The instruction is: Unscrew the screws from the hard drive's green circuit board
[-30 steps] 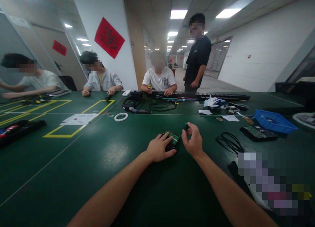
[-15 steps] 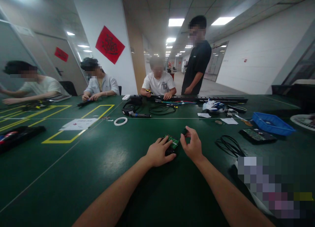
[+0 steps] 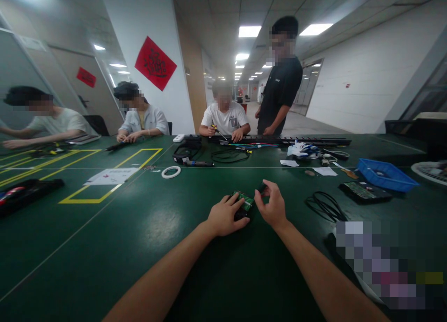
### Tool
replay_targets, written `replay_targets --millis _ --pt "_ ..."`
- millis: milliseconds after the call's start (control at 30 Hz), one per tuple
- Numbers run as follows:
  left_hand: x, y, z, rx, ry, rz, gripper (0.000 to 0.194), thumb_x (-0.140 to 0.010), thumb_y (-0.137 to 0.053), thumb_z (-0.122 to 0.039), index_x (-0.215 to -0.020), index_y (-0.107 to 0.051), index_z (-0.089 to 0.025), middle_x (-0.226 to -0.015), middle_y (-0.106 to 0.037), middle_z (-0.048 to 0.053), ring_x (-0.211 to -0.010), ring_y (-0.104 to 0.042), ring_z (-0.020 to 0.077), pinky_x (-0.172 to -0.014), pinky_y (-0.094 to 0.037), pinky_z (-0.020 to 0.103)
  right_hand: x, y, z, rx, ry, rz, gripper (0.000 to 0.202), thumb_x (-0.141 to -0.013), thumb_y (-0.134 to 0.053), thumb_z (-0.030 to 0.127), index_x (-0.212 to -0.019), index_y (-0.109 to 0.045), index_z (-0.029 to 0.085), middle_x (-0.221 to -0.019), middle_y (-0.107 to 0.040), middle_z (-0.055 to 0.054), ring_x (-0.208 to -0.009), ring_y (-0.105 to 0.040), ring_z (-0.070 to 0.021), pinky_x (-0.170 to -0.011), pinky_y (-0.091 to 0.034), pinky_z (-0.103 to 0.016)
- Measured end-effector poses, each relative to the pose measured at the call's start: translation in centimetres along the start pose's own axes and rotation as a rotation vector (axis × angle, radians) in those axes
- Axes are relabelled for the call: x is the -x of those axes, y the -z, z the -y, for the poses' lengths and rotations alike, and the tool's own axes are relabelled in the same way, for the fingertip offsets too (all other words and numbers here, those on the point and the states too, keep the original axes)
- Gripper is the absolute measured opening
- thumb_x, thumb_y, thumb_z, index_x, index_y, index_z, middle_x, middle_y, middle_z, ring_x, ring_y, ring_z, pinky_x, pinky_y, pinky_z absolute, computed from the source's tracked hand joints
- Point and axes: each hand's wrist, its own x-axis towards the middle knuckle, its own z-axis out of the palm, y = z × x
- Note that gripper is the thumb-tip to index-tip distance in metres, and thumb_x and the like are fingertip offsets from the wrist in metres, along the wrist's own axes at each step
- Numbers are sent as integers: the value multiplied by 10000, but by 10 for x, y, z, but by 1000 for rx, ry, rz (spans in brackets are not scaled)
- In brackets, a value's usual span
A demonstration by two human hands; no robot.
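Note:
A green circuit board (image 3: 247, 201) with a black part under it lies on the green table (image 3: 164, 266), in front of me. My left hand (image 3: 225, 216) rests on it from the left, fingers spread over its top and thumb along its near edge. Just to the right of the board, my right hand (image 3: 272, 204) is raised with its fingers curled. Between its thumb and fingertips is a small dark piece (image 3: 261, 187), too small to make out.
A white tape ring (image 3: 171, 172) lies left of my hands. To the right are a coiled black cable (image 3: 324, 206), another circuit board in a black case (image 3: 365, 191) and a blue tray (image 3: 387, 175). Across the table a seated person (image 3: 225, 117) holds a tool; another person (image 3: 281, 91) stands.
My left hand and the board have stayed in place. My right hand has barely shifted. The standing person has moved slightly, and the seated person's tool has tilted.

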Motion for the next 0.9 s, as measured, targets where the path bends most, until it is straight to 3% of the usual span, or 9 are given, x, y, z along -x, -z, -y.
replay_targets --millis 133,333,600,767,900 --pt "1 2 -1 5 -2 9 822 -842 -410 -788 -1531 -324 -349 -1621 -259 15 -1432 -313 381 -1107 -366 528 1 -1 -1 -4 -18 10 488 -910 -590 294 -1358 -421 203 -1178 -619 -139 -821 -675 -216 -687 -611 -389" --pt "1 2 0 7 -5 6 826 -843 -408 -789 -1533 -323 -342 -1621 -257 19 -1430 -311 385 -1107 -364 531 3 -2 -3 42 -22 -11 489 -902 -614 328 -1340 -435 201 -1088 -649 -116 -699 -656 -193 -639 -597 -385" --pt "0 -3 2 -7 -16 -21 821 -846 -404 -784 -1527 -341 -330 -1620 -261 17 -1415 -335 380 -1099 -378 518 4 -3 -1 -25 -5 28 521 -910 -600 282 -1380 -392 194 -1240 -611 -154 -921 -686 -220 -789 -602 -395" --pt "0 -3 3 -10 -11 -16 824 -841 -410 -785 -1525 -345 -331 -1616 -272 14 -1415 -334 382 -1098 -377 518 4 -3 -1 21 -57 22 523 -905 -617 314 -1370 -405 202 -1129 -654 -122 -802 -685 -206 -739 -603 -391" --pt "0 -3 3 -6 -20 -11 827 -844 -401 -786 -1531 -331 -332 -1618 -266 16 -1421 -323 381 -1101 -371 516 1 0 0 52 -62 20 506 -909 -620 341 -1356 -431 197 -1173 -628 -135 -826 -676 -203 -737 -596 -377"
